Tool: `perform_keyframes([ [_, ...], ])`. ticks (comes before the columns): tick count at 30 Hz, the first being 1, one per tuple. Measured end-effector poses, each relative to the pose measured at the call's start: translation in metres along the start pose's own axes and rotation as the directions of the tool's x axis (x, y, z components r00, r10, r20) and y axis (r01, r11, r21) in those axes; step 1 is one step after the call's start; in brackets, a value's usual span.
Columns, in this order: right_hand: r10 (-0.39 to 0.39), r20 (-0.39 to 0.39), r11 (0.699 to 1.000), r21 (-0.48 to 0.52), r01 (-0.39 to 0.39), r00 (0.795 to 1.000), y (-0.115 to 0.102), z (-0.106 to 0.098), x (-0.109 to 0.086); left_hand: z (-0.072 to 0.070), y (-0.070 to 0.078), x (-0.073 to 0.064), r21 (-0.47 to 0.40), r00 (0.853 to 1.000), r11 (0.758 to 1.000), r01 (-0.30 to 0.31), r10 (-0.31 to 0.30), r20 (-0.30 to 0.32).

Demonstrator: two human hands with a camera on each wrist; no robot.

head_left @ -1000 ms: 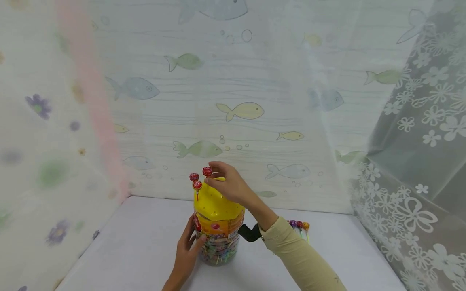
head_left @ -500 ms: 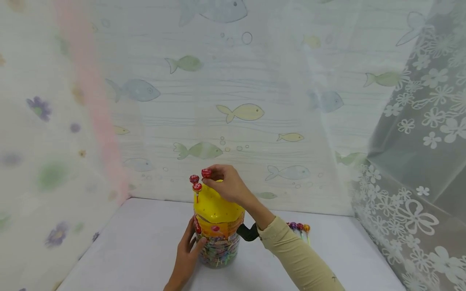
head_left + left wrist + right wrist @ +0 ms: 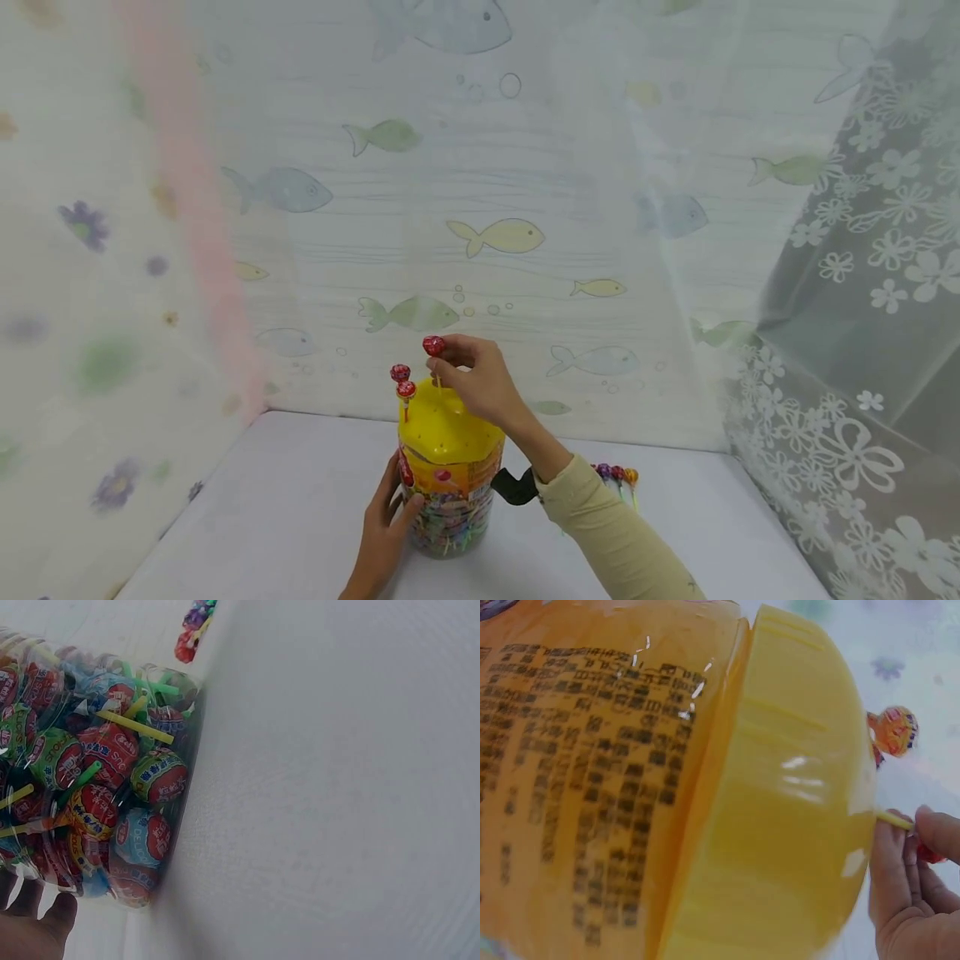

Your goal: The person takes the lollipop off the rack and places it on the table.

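A large clear jar [image 3: 450,527] full of wrapped lollipops stands upright, topped by a yellow lid [image 3: 450,437] with small holes. My left hand [image 3: 378,537] holds its left side, thumb in front; part of the hand [image 3: 37,922] shows beside the jar in the left wrist view. Above the lid, my right hand [image 3: 483,379] pinches a red-wrapped lollipop [image 3: 433,345] by its stick, head up. In the right wrist view the yellow stick [image 3: 895,820] meets the lid's top; whether its end is in a hole cannot be seen. Two red lollipops [image 3: 406,389] stand at the lid's left edge.
Several loose lollipops [image 3: 618,473] lie on the white table [image 3: 300,500] right of the jar, partly behind the right forearm. A black piece [image 3: 515,486] juts from the right wrist. Fish-patterned sheeting [image 3: 487,167] hangs behind, with patterned sheets on both sides.
My right hand, pinching the lollipop throughout, first tilts and shifts it slightly left, then brings it back right and more upright over the lid. The left hand stays on the jar.
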State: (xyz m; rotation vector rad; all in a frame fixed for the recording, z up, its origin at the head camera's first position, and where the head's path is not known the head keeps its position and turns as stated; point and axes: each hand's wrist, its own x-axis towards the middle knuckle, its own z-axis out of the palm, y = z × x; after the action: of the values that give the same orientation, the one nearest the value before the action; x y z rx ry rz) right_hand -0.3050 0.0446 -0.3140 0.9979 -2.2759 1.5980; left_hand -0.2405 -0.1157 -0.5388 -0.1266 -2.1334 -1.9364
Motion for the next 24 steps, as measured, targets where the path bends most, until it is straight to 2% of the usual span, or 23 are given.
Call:
perform_keyframes([
  [7, -0.034, -0.086, 0.998, 0.058, 0.039, 0.996, 0.000, -0.012, -0.012, 0.001, -0.001, -0.003, 0.002, 1.000, 1.000, -0.017, 0.017, -0.013],
  [10, -0.024, -0.117, 0.997, 0.073, 0.033, 0.993, 0.002, -0.016, -0.018, 0.001, -0.002, -0.002, 0.011, 0.999, 1.000, -0.026, 0.026, -0.024],
  [19, 0.036, -0.161, 0.987, 0.158, -0.010, 0.986, 0.015, -0.038, -0.045, 0.001, -0.004, 0.001, 0.018, 1.000, 1.000, -0.021, 0.021, -0.015],
  [24, 0.134, -0.203, 0.970, 0.228, -0.086, 0.970, 0.032, -0.047, -0.063, 0.000, -0.005, 0.002, 0.012, 1.000, 1.000, -0.019, 0.019, -0.015],
])
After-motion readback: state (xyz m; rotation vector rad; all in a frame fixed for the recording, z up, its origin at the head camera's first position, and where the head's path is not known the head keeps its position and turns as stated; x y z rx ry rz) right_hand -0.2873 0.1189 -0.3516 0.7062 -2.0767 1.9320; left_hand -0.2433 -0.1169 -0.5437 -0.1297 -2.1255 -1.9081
